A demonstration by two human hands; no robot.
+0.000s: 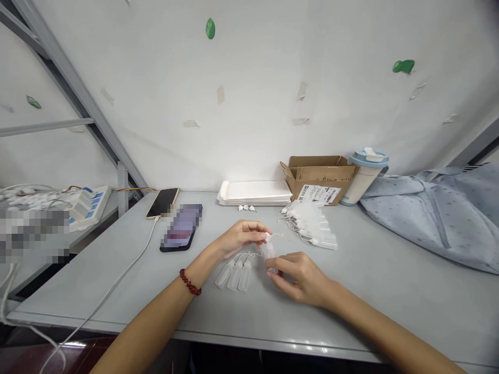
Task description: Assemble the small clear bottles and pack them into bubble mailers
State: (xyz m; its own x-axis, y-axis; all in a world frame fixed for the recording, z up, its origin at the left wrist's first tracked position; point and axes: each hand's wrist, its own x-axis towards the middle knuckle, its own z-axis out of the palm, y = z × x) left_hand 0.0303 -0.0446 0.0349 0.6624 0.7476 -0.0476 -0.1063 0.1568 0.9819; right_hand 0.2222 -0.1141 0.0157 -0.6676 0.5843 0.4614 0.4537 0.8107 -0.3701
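Between my hands is a small translucent squeeze bottle point(270, 250) with a white cap and a thin tail at its top. The thumb and fingers of my left hand point(245, 236) pinch it at the cap. Lower down, my right hand point(294, 272) grips the bottle's body between thumb and fingers. Three similar bottles point(235, 275) lie side by side near my left wrist, their thin tails pointing away from me. To the right, a pile of several more such bottles point(312, 223) rests in front of the cardboard box. Three small white caps point(246, 208) sit farther back.
A stack of white envelopes point(255, 192) lies by the wall, beside an open cardboard box point(317, 179) and a blue-lidded cup point(364, 176). Light-blue cloth point(432, 218) covers the right side. Two phones point(163, 202) lie left, one with a white cable point(128, 267) crossing the grey table point(370, 301).
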